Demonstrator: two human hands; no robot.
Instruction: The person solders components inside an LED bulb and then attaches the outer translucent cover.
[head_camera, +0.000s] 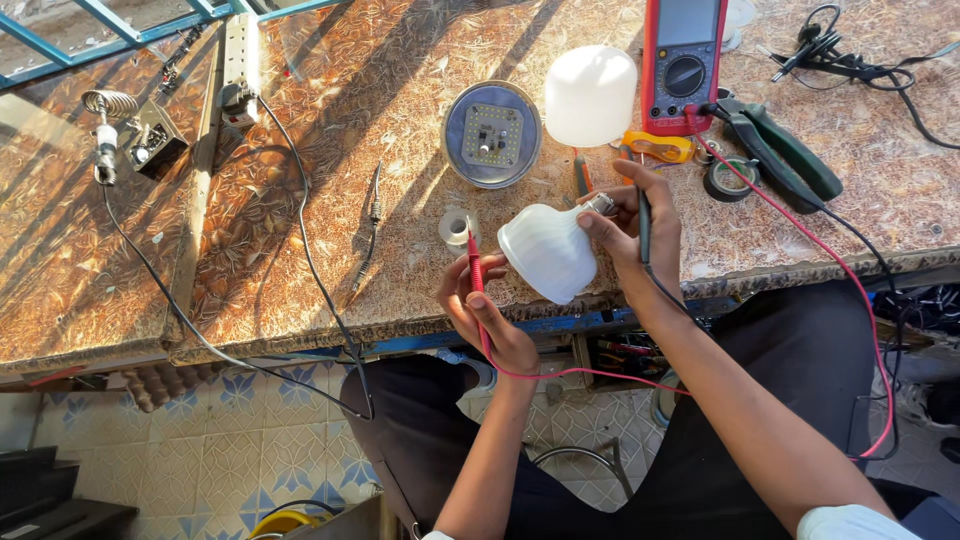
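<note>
A person sits at a table (300, 200) with a mottled brown, marbled top, both bare hands raised just over its near edge.

The right hand (635, 235) holds a white plastic bulb housing (545, 250). It is cone-shaped and ribbed, widening toward the person, with a small metal screw base at its narrow far end. Its wide mouth tilts down and toward the left hand. The fingers (592, 225) of the right hand curl closed around the narrow neck next to the metal base, with the thumb pressed against the near side. The same hand also pinches a black test probe (644, 225), which stands nearly upright between the fingers, its black lead running down past the wrist.

The left hand (485, 315) sits just left of the housing, apart from it. Its fingers are closed around a red test probe (474, 265), tip pointing away from the person; the red lead loops under the table edge and up to the meter.

Behind the hands, toward the far edge, lie a round LED plate (492, 135) in a metal rim, a white dome cover (590, 95), and a red multimeter (685, 65). A small roll of white tape (457, 227) lies near the red probe tip.
</note>
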